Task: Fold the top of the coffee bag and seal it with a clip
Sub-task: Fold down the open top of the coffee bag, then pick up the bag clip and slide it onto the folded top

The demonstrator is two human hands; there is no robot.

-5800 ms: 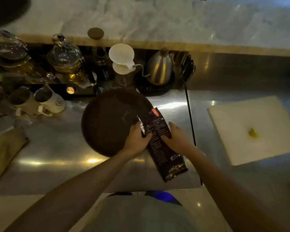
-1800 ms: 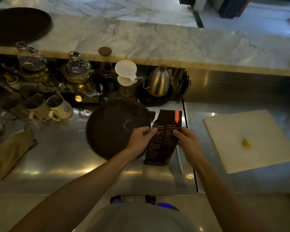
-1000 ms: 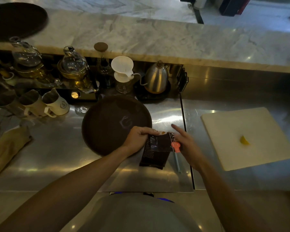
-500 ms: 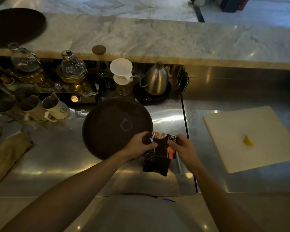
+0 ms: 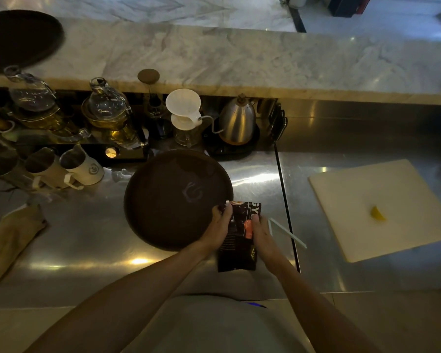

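Note:
The dark coffee bag (image 5: pixel 237 253) lies on the steel counter (image 5: pixel 87 240) in front of me, its top part folded down over itself, an orange label showing on the fold. My left hand (image 5: pixel 218 229) grips the bag's left edge at the fold. My right hand (image 5: pixel 261 231) presses and pinches the folded flap at the right edge. A thin pale clip stick (image 5: pixel 287 232) lies on the counter just right of my right hand, untouched.
A round dark tray (image 5: pixel 168 200) sits directly left of the bag, touching my left hand. A white cutting board (image 5: pixel 382 207) with a lemon wedge (image 5: pixel 378 213) lies at the right. Kettle (image 5: pixel 238 122), dripper (image 5: pixel 183 110), glass teapots and mugs (image 5: pixel 83 168) line the back.
Over the last seconds the bag's top went from flat and unfolded to folded down. Both hands have closed onto the fold, and the pale clip stick has come into view beside my right hand.

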